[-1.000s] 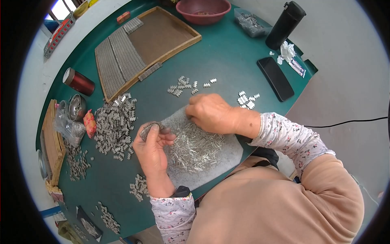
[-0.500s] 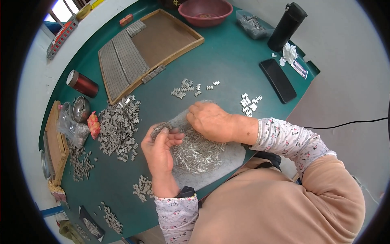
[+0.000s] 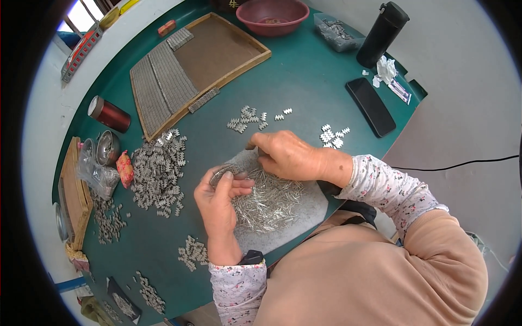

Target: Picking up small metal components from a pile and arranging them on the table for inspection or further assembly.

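My left hand (image 3: 218, 202) is closed around a curved grey strip of small metal pieces (image 3: 222, 171), thumb on its side and fingers curled beneath. To its right my right hand (image 3: 291, 156) is bent over the far edge of a grey cloth (image 3: 312, 209), fingers pinched together; what they hold, if anything, is too small to make out. Between and below both hands, a heap of thin silvery pins (image 3: 269, 204) lies on the cloth. Several loose toothed metal pieces (image 3: 244, 119) are scattered just beyond my hands.
A large pile of toothed pieces (image 3: 159, 174) lies to the left. Behind stands a wooden-framed tray (image 3: 228, 49) partly filled with grey strips, near a pink bowl (image 3: 272, 19). A red can (image 3: 111, 115), a phone (image 3: 371, 107) and a black bottle (image 3: 382, 35) occupy the table's sides.
My left hand has shifted slightly right with the strip. My right hand has moved up and a little right, its fingertips extending farther from the palm.
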`<state>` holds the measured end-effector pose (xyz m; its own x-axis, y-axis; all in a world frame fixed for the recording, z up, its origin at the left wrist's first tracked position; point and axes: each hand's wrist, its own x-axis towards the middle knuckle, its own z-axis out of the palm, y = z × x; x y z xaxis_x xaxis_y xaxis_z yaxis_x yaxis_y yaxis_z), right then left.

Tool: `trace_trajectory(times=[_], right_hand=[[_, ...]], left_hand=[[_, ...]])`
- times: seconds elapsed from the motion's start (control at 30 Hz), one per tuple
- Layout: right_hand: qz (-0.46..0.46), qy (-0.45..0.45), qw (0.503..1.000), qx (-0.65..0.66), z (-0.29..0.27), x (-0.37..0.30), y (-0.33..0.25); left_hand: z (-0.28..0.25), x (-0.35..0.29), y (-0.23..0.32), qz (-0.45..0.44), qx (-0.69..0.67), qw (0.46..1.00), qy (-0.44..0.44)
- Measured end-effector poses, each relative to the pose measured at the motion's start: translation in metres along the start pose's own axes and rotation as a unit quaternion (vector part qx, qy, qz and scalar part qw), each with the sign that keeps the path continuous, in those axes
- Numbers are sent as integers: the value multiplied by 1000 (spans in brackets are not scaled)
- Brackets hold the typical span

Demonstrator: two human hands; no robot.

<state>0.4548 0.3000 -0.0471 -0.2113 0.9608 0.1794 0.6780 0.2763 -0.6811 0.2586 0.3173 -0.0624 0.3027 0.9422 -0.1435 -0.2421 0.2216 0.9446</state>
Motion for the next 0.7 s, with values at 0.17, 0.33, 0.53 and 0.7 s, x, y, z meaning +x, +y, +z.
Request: trace_trajectory(times=[0.17,0.33,0.53,0.7], right_hand=[[-56,26,997,40,0,2,1],[-39,27,996,74,-1,2,1],[36,26,986,161,-4,6,-13],[11,51,964,260,13,13,-10]], left_hand=[[0,0,0,-6,-5,1000,-4],[0,1,-1,-7,-4,1000,-10],[0,-1,-2,-1,18,1000,-5],[6,-2,-4,37,49,998,-5]])
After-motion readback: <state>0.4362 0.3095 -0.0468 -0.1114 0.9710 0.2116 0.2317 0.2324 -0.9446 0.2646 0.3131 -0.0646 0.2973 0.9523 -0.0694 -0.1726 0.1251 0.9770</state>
